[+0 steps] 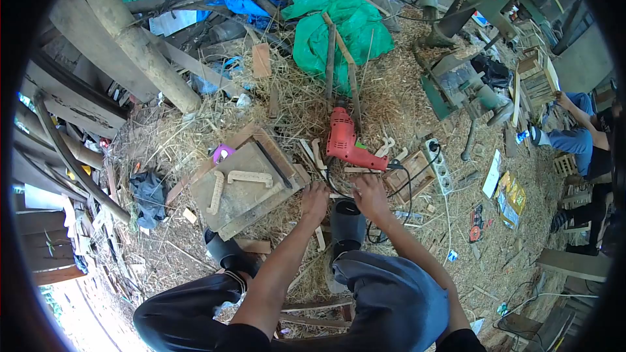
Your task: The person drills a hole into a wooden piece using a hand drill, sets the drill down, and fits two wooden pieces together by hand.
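Observation:
Both my hands reach down between my knees. My left hand (pixel 315 199) is beside the right corner of a wooden board (pixel 225 205); its fingers point forward, and what they touch is too small to make out. My right hand (pixel 370 197) is just below a red power drill (pixel 345 140), near its black cable, with its fingertips partly hidden. The drill lies on its side on the straw. Two carved wooden pieces, one upright (pixel 216 193) and one crosswise (pixel 250 177), rest on the board. Smaller carved pieces (pixel 386 146) lie around the drill.
A white power strip (pixel 440 167) lies right of a small wooden box (pixel 413 175). Green plastic (pixel 339 29) is ahead. A machine (pixel 466 85) stands at the upper right. Another person (pixel 577 137) sits at the right edge. A yellow packet (pixel 510 197) lies on the ground.

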`<state>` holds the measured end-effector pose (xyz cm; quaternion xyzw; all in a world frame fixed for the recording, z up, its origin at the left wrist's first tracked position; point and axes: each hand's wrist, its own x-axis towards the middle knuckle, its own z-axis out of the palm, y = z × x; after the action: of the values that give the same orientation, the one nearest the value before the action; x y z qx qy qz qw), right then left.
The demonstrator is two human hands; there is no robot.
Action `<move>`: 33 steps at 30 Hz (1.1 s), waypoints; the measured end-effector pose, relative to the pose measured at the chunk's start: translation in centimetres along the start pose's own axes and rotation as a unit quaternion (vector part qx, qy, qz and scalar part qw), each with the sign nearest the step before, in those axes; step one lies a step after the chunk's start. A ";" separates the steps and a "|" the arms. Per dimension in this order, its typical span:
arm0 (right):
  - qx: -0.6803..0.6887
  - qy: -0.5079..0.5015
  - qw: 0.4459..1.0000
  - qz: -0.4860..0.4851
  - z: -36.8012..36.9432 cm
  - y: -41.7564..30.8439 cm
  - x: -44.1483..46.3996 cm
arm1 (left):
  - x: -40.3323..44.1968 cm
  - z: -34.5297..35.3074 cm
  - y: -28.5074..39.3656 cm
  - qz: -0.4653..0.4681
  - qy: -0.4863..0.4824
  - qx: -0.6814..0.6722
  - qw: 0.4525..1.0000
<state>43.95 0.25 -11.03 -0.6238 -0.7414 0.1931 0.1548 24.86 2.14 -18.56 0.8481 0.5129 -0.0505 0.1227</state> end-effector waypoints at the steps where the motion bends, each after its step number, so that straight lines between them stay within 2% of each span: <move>1: -0.002 0.004 1.000 0.002 0.5 0.0 -0.9 | 0.0 -0.6 0.3 -0.001 -0.012 -0.026 1.000; 5: 0.024 0.040 0.998 -0.041 1.9 -0.9 -2.4 | -1.9 -6.0 2.3 0.022 0.048 0.053 0.997; 8: 0.047 0.067 0.994 -0.069 0.5 -2.0 -1.6 | -3.6 -10.2 2.5 0.041 0.062 -0.064 0.995; 9: 0.057 0.052 0.993 -0.088 -0.4 -2.3 -1.1 | -4.1 -11.7 2.1 0.032 0.069 -0.056 0.995; 11: 0.069 0.042 0.989 -0.125 -2.5 -3.7 0.1 | -5.1 -15.6 1.3 0.034 0.108 -0.127 0.985; 13: 0.124 0.082 0.969 -0.197 -5.5 -5.8 1.3 | -6.1 -19.9 0.0 0.024 0.150 -0.140 0.978; 15: 0.134 0.096 0.959 -0.230 -8.3 -7.8 2.8 | -7.1 -23.7 -1.1 -0.005 0.137 -0.266 0.954; 17: 0.125 0.021 0.973 -0.195 -10.7 -9.3 4.5 | -7.7 -26.6 -3.0 0.000 0.182 -0.275 0.944; 19: 0.150 -0.011 0.968 -0.202 -16.6 -14.3 5.7 | -9.7 -31.1 -4.9 -0.050 0.194 -0.328 0.923; 21: 0.141 -0.055 0.980 -0.130 -21.5 -18.5 6.3 | -10.4 -30.3 -9.6 -0.097 0.238 -0.257 0.932; 23: 0.113 -0.034 0.978 -0.169 -23.8 -20.6 7.5 | -12.4 -28.0 -13.8 -0.166 0.203 -0.189 0.946; 25: 0.127 -0.056 0.967 -0.212 -26.7 -24.3 7.3 | -13.0 -21.9 -16.6 -0.241 0.227 -0.082 0.940; 27: 0.106 -0.028 0.963 -0.244 -27.5 -27.1 7.0 | -12.6 -16.3 -18.6 -0.208 0.230 -0.038 0.950; 29: 0.161 0.049 0.950 -0.264 -27.0 -29.2 6.1 | -12.3 -15.9 -20.0 -0.178 0.236 0.011 0.955; 31: 0.177 0.058 0.948 -0.257 -26.4 -30.8 4.6 | -12.3 -16.0 -20.8 -0.216 0.158 -0.102 0.958; 32: 0.267 0.049 0.933 -0.234 -25.6 -31.0 4.1 | -11.5 -16.2 -21.7 -0.218 0.162 -0.101 0.957; 33: 0.358 0.037 0.909 -0.211 -24.9 -31.3 3.8 | -9.6 -14.9 -23.8 -0.208 0.113 -0.058 0.970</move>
<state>27.91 1.72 25.74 -0.3627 -0.7306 0.3853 0.4316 -1.25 8.31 -5.86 0.7142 0.6910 0.0514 0.0995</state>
